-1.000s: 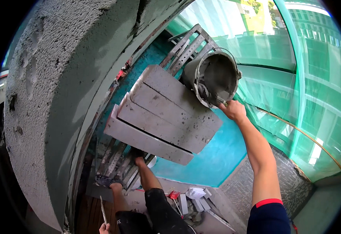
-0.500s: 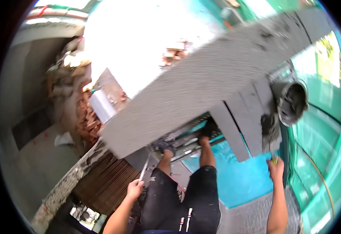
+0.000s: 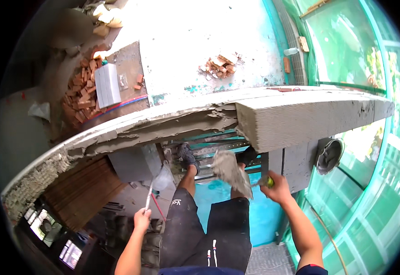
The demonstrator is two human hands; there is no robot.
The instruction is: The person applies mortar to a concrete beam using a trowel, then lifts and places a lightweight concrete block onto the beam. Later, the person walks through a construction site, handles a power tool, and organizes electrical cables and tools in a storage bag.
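The right hand [image 3: 278,189] is closed around the handle [image 3: 268,182] of a trowel [image 3: 231,170], whose blade carries grey mortar and appears above the slatted metal platform [image 3: 200,150], between the legs and the wall. The blade shows apart from the near lower edge of a long grey block [image 3: 316,114], which sits on the wall top; the block's squared left end meets a ragged mortar bed [image 3: 163,130] that curves away leftward along the wall. The left hand [image 3: 141,220] grips a thin pale tool [image 3: 150,197], tilted up beside the shorts [image 3: 184,229], well apart from the trowel. Room for the arms lies on both sides of the legs, while the feet stand close under the wall. To the right, more grey blocks [image 3: 296,167] and a mortar-smeared bucket [image 3: 331,156] hem in that side, with green netting [image 3: 351,215] just beyond. A blue sheet [image 3: 259,213] shows below the platform; broken bricks [image 3: 220,67] lie across the wall. Small white lettering marks the left leg of the shorts.
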